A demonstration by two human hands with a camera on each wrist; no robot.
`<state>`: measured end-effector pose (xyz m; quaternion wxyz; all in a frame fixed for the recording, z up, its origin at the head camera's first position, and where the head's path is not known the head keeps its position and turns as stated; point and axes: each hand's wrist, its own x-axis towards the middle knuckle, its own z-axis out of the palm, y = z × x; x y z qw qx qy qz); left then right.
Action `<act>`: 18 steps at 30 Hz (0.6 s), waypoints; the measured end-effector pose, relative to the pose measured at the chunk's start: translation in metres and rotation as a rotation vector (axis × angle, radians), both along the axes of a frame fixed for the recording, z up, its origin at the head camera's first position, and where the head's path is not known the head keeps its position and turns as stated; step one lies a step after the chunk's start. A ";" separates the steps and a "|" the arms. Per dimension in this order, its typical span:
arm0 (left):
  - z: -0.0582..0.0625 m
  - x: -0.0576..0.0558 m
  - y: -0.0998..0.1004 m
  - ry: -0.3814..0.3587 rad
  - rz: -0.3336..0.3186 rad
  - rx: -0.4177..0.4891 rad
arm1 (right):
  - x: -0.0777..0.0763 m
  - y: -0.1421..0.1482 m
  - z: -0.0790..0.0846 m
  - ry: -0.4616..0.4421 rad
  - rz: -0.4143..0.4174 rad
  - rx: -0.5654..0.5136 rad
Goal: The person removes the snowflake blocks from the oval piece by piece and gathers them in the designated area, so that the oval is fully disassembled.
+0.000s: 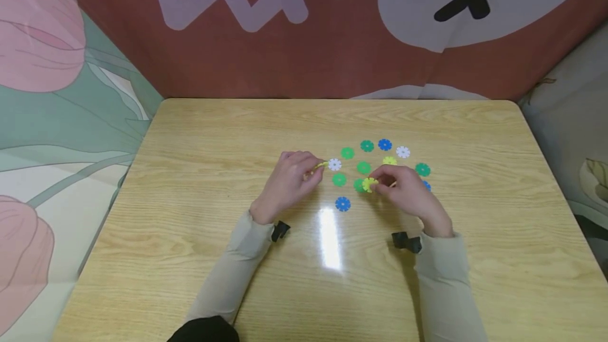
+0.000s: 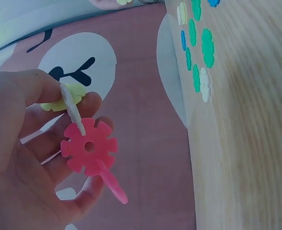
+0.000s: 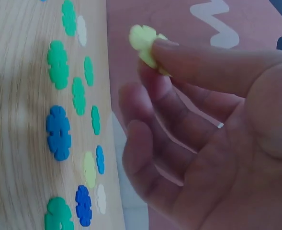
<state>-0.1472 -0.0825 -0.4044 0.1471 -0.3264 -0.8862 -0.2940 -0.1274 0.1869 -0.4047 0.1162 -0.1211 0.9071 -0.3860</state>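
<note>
My left hand (image 1: 291, 177) holds a small chain of slotted plastic flower discs between thumb and fingers. In the left wrist view this chain has a yellow disc (image 2: 55, 105) at the fingertips, a white disc (image 2: 73, 111) edge-on, a pink disc (image 2: 76, 154) facing the camera and another pink disc (image 2: 114, 187) slotted into its lower edge. My right hand (image 1: 409, 190) pinches a single yellow disc (image 3: 141, 39) between thumb and index finger, its other fingers curled loosely below. The two hands are apart, with a loose white disc (image 1: 334, 164) near the left fingertips.
Several loose discs lie flat on the wooden table (image 1: 190, 226) around the right hand, among them a blue disc (image 1: 343, 204) nearest me, a green disc (image 1: 339, 179) and a yellow disc (image 1: 389, 161). A patterned red cloth (image 1: 332, 62) hangs behind the table's far edge.
</note>
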 end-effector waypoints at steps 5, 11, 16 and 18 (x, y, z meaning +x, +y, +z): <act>-0.002 -0.001 0.000 -0.006 -0.004 0.010 | -0.001 0.000 -0.006 -0.090 0.048 0.019; -0.001 0.000 0.000 -0.021 0.001 0.016 | -0.001 -0.007 -0.014 -0.144 0.104 0.100; -0.001 0.000 0.001 -0.031 0.006 0.013 | 0.000 -0.015 -0.017 -0.130 0.116 0.134; -0.001 -0.001 0.001 -0.038 0.007 0.011 | 0.000 -0.017 -0.017 -0.120 0.122 0.147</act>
